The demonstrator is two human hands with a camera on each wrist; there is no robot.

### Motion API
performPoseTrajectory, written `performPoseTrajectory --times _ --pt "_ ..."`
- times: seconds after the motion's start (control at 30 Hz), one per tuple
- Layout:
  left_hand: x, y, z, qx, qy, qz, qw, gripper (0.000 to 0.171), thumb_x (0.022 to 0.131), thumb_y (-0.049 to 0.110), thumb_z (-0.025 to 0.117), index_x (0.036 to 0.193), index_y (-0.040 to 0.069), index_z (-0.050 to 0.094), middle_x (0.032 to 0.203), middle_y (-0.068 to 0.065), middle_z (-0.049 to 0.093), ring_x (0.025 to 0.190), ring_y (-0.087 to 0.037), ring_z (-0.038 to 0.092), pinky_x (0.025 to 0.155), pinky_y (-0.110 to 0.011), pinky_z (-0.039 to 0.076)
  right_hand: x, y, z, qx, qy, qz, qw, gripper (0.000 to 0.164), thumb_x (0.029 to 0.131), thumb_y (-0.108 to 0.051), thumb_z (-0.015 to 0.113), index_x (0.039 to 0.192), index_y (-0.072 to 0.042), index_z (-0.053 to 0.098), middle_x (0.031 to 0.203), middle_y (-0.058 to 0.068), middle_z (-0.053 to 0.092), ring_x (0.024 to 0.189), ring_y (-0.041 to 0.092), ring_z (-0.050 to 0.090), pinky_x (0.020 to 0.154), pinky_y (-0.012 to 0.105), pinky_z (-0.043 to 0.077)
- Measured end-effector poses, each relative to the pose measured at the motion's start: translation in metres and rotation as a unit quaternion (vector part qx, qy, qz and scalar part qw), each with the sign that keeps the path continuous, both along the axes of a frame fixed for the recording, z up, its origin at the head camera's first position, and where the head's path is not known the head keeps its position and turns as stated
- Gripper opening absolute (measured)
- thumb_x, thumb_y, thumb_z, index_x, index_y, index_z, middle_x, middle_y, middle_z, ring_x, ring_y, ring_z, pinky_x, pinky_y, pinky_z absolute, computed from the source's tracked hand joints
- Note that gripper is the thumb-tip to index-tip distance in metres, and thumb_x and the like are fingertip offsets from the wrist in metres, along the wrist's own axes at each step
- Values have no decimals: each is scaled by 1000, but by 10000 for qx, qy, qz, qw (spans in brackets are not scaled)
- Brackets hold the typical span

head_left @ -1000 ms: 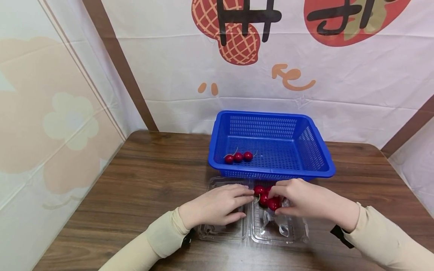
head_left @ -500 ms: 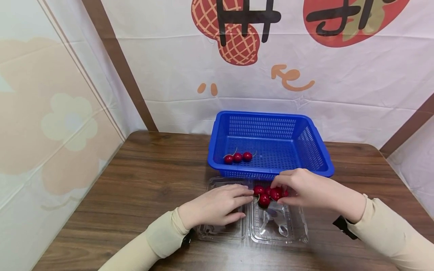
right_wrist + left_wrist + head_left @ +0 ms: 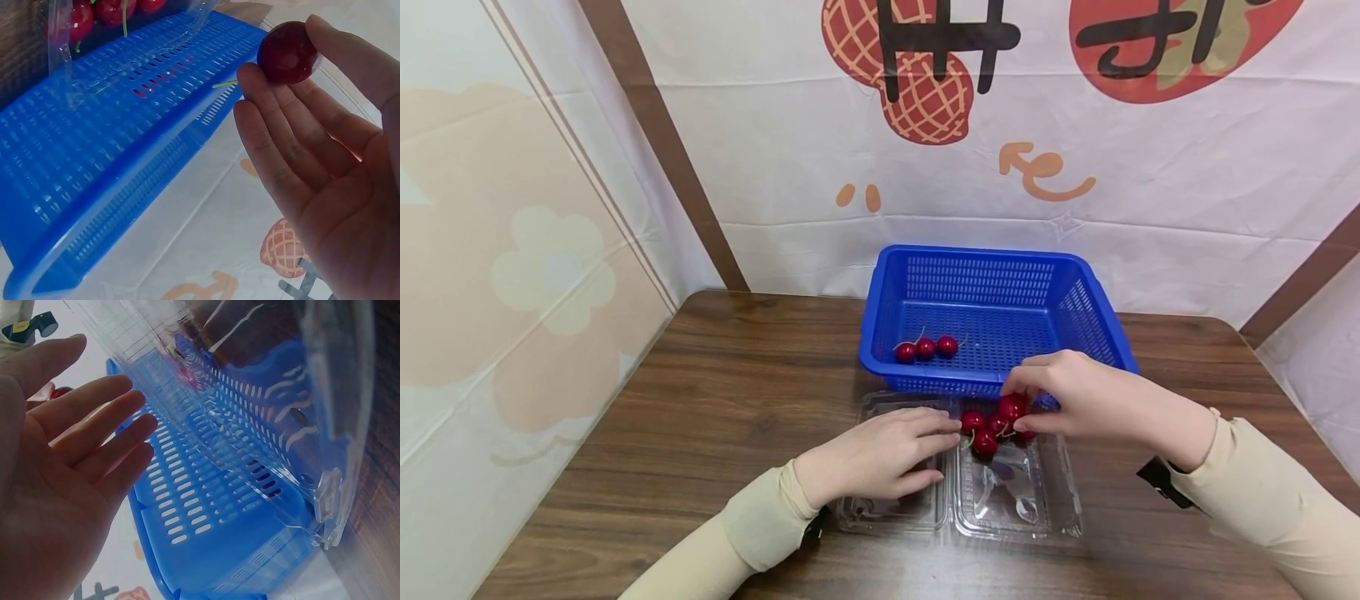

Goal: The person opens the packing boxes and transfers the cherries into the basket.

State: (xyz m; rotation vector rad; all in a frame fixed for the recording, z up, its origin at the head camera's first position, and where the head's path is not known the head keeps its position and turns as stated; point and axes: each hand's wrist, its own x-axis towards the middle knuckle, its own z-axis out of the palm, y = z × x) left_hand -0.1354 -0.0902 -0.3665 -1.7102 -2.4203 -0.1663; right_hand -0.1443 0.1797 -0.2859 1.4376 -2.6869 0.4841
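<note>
My right hand (image 3: pixel 1078 396) pinches a dark red cherry (image 3: pixel 289 53) between thumb and fingertips; its green stem shows in the right wrist view. In the head view this cherry overlaps the blue basket's front wall, above the far end of the clear plastic clamshell box (image 3: pixel 1000 521). Several other cherries (image 3: pixel 984 443) lie in the box's right half, partly behind my right fingers. My left hand (image 3: pixel 883 454) extends over the box's left half, fingers loosely straight and holding nothing, with the fingertips near the middle fold.
Behind the box stands a blue perforated basket (image 3: pixel 992 254), with 3 stemmed cherries (image 3: pixel 926 348) at its front left. Box and basket share a brown wooden table (image 3: pixel 700 417). A printed cloth (image 3: pixel 760 150) hangs behind the table.
My right hand has lifted the pinched cherry up from the group in the box, towards the basket's front rim. My left hand has stayed in place.
</note>
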Motion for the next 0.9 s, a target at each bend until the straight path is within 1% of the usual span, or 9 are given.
performPoseTrajectory --times 0.13,0.23,0.47,0.57,0.73,0.9 --pt "0 0 1 35 -10 -37 10000 46 91 34 51 127 6 56 132 -8 54 124 -20 43 108 -34 36 0 -1 4 87 15 -34 10000 22 76 -22 72 95 -12 65 88 -6 65 78 4 60 64 27 58" --pt "0 0 1 30 -18 -37 10000 46 91 34 51 127 6 56 132 -8 54 124 -20 43 108 -34 36 -2 -1 8 158 117 -27 9998 23 76 -23 72 95 -12 65 89 -5 65 78 5 61 64 27 57" --pt "1 0 0 28 -31 -17 10000 46 91 34 52 127 5 56 133 -7 54 125 -20 43 109 -33 35 -18 -1 16 246 281 16 9993 23 76 -26 72 94 -13 66 88 -5 66 75 5 60 63 27 57" --pt "1 1 0 36 -45 -22 10000 46 91 34 52 127 5 56 133 -8 54 125 -21 43 108 -34 36 -26 -1 18 303 179 -108 9993 21 76 -25 72 93 -14 66 88 -6 66 75 4 60 64 28 57" --pt "1 1 0 13 -13 -14 10000 46 91 34 52 127 5 56 133 -8 54 124 -21 43 107 -36 37 -38 0 19 355 -56 -310 9989 22 75 -23 73 93 -12 66 87 -3 68 75 6 61 66 31 58" --pt "1 1 0 6 -3 -8 10000 46 90 33 53 127 5 56 133 -8 54 124 -22 44 107 -36 38 -51 1 18 375 -241 -375 9983 23 74 -23 74 93 -12 66 87 -1 69 75 7 63 67 32 59"
